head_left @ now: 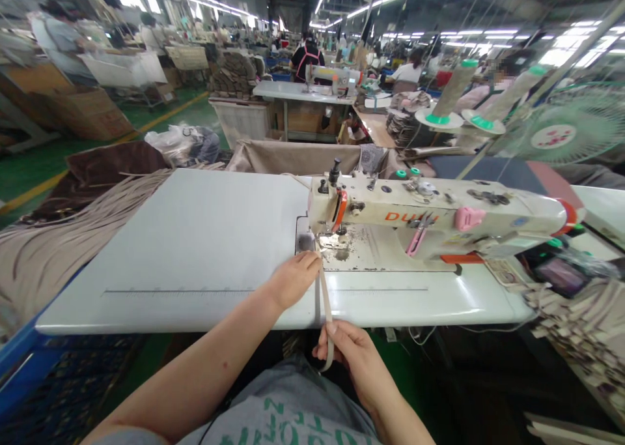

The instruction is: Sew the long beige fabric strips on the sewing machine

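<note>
One left hand (293, 281), one right hand (352, 354), that's two; one pale strip (326, 295) between their fingers (309, 260); one sewing machine (371, 212) just beyond the left fingertips, a second machine (339, 77) well past it; one pair of pink-handled snips (415, 242) right of those fingertips; two tall thread cones (453, 91) farther right; one green fan (554, 136) farther right again; one ruler line (195, 291) near the left fingers!

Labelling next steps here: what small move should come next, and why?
Probably ease the strip toward the machine: the left hand meets it close to the machine, the right hand holds it just off the front edge of the table, and the stretch between looks nearly straight.
</note>
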Demonstrator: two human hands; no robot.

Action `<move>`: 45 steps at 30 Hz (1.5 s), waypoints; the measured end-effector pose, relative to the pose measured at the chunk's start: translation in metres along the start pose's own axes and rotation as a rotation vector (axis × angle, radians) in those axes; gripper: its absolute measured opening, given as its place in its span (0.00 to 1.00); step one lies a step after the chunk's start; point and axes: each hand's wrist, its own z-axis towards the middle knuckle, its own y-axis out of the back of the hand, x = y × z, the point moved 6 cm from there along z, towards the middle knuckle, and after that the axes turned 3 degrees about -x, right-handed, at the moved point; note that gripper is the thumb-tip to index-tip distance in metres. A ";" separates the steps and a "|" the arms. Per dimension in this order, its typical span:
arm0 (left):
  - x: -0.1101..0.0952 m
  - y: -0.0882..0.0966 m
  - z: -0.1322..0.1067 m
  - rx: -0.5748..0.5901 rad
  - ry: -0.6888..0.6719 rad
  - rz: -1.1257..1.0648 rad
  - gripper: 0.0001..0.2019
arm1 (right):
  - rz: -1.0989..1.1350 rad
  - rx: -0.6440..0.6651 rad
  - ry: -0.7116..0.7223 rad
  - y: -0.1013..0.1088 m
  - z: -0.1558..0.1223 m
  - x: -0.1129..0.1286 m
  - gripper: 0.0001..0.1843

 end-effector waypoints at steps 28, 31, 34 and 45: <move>-0.003 0.006 0.005 0.025 0.016 0.019 0.09 | -0.209 0.178 0.226 0.005 -0.011 -0.004 0.23; -0.004 0.005 0.006 0.059 0.003 0.044 0.08 | -0.329 0.129 0.320 0.006 -0.008 0.004 0.19; -0.005 0.004 0.005 0.070 -0.008 0.064 0.09 | -0.300 0.077 0.278 0.008 -0.005 0.003 0.17; -0.003 0.003 0.004 0.036 0.002 0.023 0.09 | -0.110 0.034 0.114 0.009 -0.010 -0.012 0.18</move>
